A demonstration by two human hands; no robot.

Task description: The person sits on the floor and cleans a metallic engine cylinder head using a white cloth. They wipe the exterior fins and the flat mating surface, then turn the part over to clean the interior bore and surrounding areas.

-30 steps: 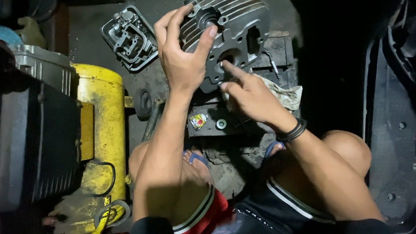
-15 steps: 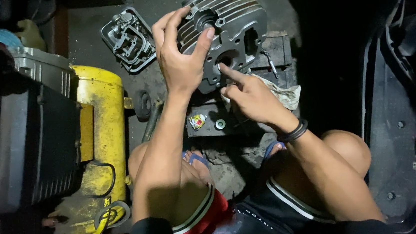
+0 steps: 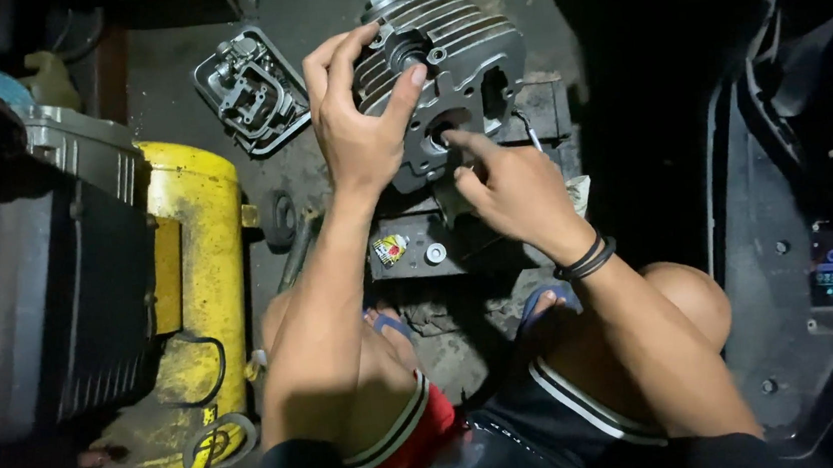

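A grey finned engine cylinder head [image 3: 461, 54] rests tilted on a dark metal block [image 3: 537, 113] on the floor. My left hand [image 3: 356, 119] grips its left side, thumb across the face and fingers over the fins. My right hand [image 3: 508, 191] is beside it, index finger pointing into a round port on the head's lower face. It holds nothing that I can see. A black band circles the right wrist.
A grey metal engine cover [image 3: 253, 88] lies on the floor at upper left. A yellow tank [image 3: 195, 283] and a black machine [image 3: 30, 298] stand at left. A small can [image 3: 390, 249] and washer [image 3: 435, 253] sit near my knees. Dark vehicle bodywork [image 3: 804, 180] fills the right.
My right index finger has shifted slightly on the port of the cylinder head. The left hand keeps its grip and the head has barely moved.
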